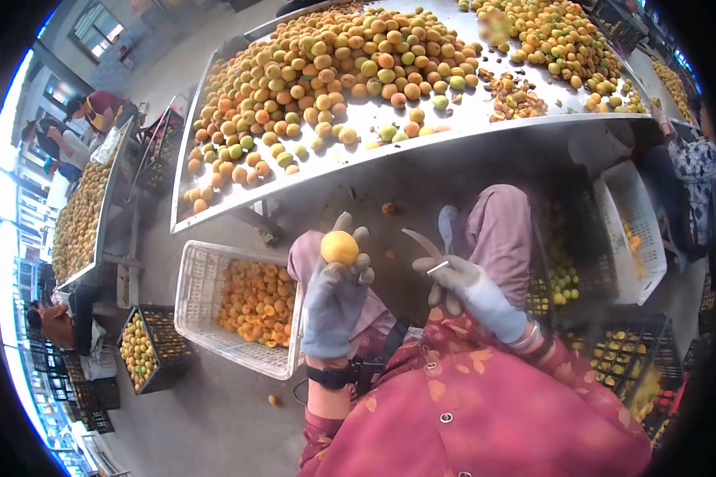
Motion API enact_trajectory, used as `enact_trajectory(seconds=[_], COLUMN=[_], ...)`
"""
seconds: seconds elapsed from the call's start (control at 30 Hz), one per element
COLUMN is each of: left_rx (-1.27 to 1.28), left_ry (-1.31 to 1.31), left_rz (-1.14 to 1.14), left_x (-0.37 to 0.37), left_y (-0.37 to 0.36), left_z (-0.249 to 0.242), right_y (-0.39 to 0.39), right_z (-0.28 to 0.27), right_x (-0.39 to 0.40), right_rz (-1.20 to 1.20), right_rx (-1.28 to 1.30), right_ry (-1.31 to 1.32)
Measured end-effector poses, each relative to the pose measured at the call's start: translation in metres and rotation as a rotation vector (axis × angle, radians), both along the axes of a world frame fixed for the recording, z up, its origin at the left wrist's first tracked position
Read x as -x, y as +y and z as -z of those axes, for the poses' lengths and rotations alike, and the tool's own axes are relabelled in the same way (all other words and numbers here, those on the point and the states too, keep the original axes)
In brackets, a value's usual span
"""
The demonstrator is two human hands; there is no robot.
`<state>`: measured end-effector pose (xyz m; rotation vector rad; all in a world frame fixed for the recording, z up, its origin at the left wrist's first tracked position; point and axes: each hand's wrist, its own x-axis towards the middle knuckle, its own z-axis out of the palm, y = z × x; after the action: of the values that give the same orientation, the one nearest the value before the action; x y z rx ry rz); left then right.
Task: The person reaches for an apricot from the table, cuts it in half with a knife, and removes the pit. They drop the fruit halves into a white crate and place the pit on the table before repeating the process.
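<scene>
Round yellow-orange apricot [340, 247] sitting in the fingertips of the grey-gloved left hand [334, 298], a short curved-blade knife [422, 245] gripped in the grey-gloved right hand [463, 288].

Head view: the left hand is closing its fingers around the apricot and raising it in front of the person's pink-trousered knees, while the right hand is clenching the knife just beside it, blade pointing toward the fruit but apart from it. A white slatted plastic crate [201, 318] of halved apricots is standing on the floor to the left, near a black crate [147, 350] of whole fruit. A long steel sorting table [390, 143] heaped with apricots is stretching above. Other people are working at the far left and right.
</scene>
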<state>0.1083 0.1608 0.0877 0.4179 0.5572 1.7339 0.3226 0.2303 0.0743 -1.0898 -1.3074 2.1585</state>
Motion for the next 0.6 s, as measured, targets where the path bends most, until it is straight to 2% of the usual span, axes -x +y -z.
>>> enact_trajectory(seconds=[0.03, 0.13, 0.37, 0.43, 0.47, 0.53, 0.57, 0.6], left_rx=[-0.075, -0.057, 0.006, 0.137, 0.14, 0.29, 0.298, 0.301], left_ry=[-0.142, -0.222, -0.183, 0.272, 0.268, 0.711, 0.839, 0.835], left_rz=[0.077, 0.114, 0.033, -0.102, -0.106, -0.289, -0.318, -0.319], left_x=[0.007, 0.007, 0.001, 0.002, -0.001, -0.011, -0.01, -0.01], left_y=[-0.001, -0.004, -0.006, -0.005, -0.005, -0.004, -0.003, -0.004], left_z=[0.015, 0.024, 0.015, 0.011, 0.006, -0.006, -0.003, -0.001], right_y=[0.001, 0.004, 0.003, 0.003, 0.002, 0.002, 0.001, 0.0], right_z=[-0.001, -0.01, -0.015, -0.016, -0.016, -0.015, -0.015, -0.016], right_x=[0.0, 0.002, 0.007, 0.009, 0.009, 0.01, 0.011, 0.011], right_rz=[-0.02, -0.073, -0.11, -0.115, -0.12, -0.11, -0.113, -0.108], right_rx=[-0.017, -0.068, -0.085, -0.082, -0.081, -0.084, -0.084, -0.073], right_ry=[-0.004, -0.03, -0.02, -0.035, -0.038, -0.064, -0.068, -0.07])
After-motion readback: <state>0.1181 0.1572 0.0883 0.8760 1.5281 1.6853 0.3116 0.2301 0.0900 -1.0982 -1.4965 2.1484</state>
